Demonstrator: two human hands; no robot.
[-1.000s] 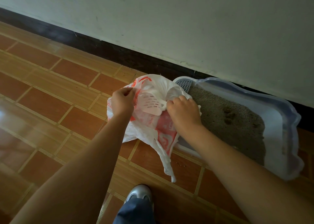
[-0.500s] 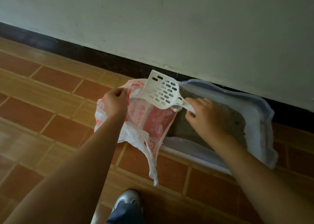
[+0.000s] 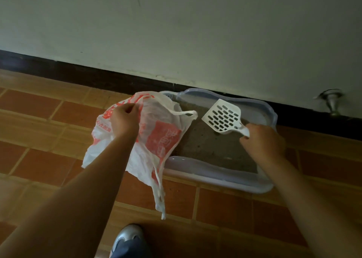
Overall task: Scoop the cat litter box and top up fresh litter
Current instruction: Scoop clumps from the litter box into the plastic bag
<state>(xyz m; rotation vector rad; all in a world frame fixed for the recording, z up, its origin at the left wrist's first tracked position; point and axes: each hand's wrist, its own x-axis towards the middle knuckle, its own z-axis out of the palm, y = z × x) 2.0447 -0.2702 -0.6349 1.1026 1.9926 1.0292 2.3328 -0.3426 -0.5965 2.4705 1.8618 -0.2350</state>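
Holding scoop [image 3: 222, 117] | right hand [image 3: 264, 142] | head up-left toward wall [image 3: 195, 32] | left hand [image 3: 124, 120]: bag [image 3: 162, 136]

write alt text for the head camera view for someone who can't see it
A person's right hand holds a white slotted scoop by its handle over the grey litter in a pale litter box, which sits on a tiled floor against a wall. The left hand grips a white and red plastic bag hanging at the box's left end.

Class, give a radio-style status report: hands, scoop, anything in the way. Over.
Left hand grips plastic bag. Right hand holds scoop by handle, above litter box. Bag drapes over box's left end.
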